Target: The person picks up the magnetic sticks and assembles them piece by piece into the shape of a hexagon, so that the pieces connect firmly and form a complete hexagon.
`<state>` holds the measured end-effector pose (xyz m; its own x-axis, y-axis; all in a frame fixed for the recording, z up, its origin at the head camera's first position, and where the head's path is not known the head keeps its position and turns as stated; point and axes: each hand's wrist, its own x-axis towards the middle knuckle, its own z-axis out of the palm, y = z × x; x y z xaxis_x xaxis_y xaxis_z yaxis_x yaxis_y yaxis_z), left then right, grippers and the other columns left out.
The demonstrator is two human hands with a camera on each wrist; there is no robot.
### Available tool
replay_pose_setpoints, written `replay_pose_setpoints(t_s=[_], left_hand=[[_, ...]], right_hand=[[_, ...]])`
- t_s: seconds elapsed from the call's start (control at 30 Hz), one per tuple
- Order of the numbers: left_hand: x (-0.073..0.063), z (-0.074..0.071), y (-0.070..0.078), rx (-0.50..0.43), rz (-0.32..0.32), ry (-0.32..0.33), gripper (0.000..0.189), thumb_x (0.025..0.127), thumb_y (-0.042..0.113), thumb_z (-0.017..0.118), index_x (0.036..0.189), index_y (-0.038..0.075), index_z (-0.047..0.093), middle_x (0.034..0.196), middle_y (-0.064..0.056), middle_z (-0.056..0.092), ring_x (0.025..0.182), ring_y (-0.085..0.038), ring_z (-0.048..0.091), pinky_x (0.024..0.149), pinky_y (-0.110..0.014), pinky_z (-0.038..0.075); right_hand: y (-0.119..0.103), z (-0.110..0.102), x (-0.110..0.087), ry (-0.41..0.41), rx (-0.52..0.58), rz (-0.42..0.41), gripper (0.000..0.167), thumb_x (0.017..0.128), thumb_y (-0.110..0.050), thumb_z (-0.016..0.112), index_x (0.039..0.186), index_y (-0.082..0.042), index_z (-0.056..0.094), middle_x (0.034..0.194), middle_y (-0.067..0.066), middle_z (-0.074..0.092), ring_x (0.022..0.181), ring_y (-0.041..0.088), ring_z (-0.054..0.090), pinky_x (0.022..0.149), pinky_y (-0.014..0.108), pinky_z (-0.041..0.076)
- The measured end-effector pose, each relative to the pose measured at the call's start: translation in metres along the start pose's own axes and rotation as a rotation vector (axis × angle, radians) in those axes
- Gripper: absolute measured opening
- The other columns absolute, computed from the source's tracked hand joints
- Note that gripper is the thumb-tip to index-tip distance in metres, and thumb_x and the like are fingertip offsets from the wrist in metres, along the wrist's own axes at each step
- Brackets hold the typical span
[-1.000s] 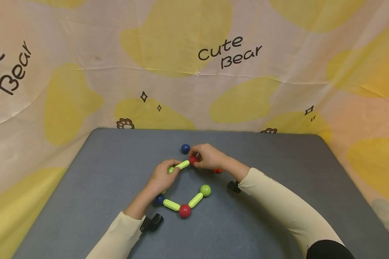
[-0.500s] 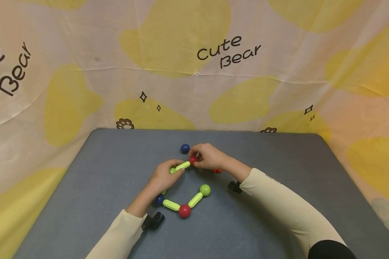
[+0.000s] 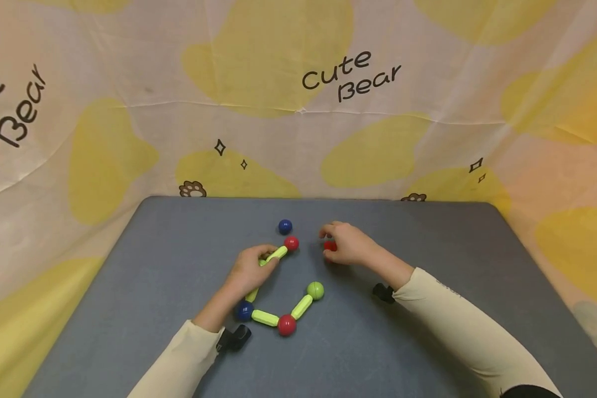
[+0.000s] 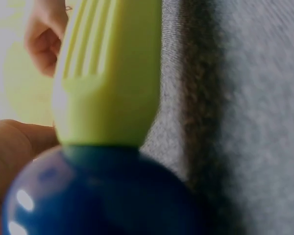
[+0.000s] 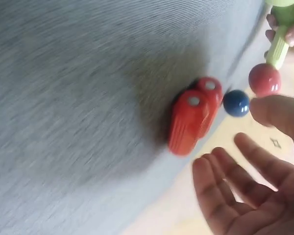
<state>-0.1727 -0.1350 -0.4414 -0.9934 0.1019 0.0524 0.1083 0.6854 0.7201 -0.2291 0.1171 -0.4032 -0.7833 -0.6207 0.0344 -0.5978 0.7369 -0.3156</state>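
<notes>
My left hand (image 3: 249, 271) pinches a yellow-green magnetic rod (image 3: 278, 253) with a red ball (image 3: 291, 243) on its far end. The green ball at the rod's near end is mostly hidden by the fingers. Another yellow-green rod (image 4: 108, 73) runs down from there to a dark blue ball (image 4: 98, 191), filling the left wrist view. Over two short red rods (image 5: 188, 122), lying side by side on the table, my right hand (image 3: 350, 246) hovers with fingers spread and loosely bent. Its thumb and fingertips are apart from the rods in the right wrist view.
From the blue ball (image 3: 245, 310) the chain continues through a yellow-green rod, a red ball (image 3: 286, 325) and another rod to a green ball (image 3: 315, 291). A loose blue ball (image 3: 286, 226) lies farther back on the grey table (image 3: 403, 354). Behind hangs a patterned cloth (image 3: 278, 138).
My right hand has let go of the red ball and moved right to the red rods. The red ball stays on the rod in my left hand, which has barely moved.
</notes>
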Motion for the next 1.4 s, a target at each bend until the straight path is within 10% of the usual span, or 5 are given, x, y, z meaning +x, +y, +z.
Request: replay_pose_setpoints(t_s=[0.9, 1.4], left_hand=[[-0.004, -0.002, -0.001, 0.023, 0.019, 0.062, 0.019, 0.088, 0.018, 0.067, 0.105, 0.013, 0.073, 0.109, -0.011, 0.069, 0.102, -0.026, 0.062, 0.089, -0.044, 0.049], [-0.004, -0.005, -0.001, -0.164, -0.179, -0.001, 0.024, 0.088, 0.025, 0.067, 0.108, 0.015, 0.075, 0.094, -0.007, 0.073, 0.072, -0.012, 0.064, 0.063, -0.025, 0.049]], right_hand=[[0.014, 0.002, -0.016, -0.073, -0.006, 0.142, 0.044, 0.078, -0.021, 0.077, 0.114, 0.0, 0.063, 0.1, 0.012, 0.063, 0.086, 0.022, 0.057, 0.078, 0.038, 0.05], [0.011, 0.003, -0.017, -0.082, 0.011, 0.156, 0.044, 0.079, -0.02, 0.077, 0.116, 0.0, 0.062, 0.102, 0.013, 0.064, 0.087, 0.022, 0.058, 0.078, 0.038, 0.05]])
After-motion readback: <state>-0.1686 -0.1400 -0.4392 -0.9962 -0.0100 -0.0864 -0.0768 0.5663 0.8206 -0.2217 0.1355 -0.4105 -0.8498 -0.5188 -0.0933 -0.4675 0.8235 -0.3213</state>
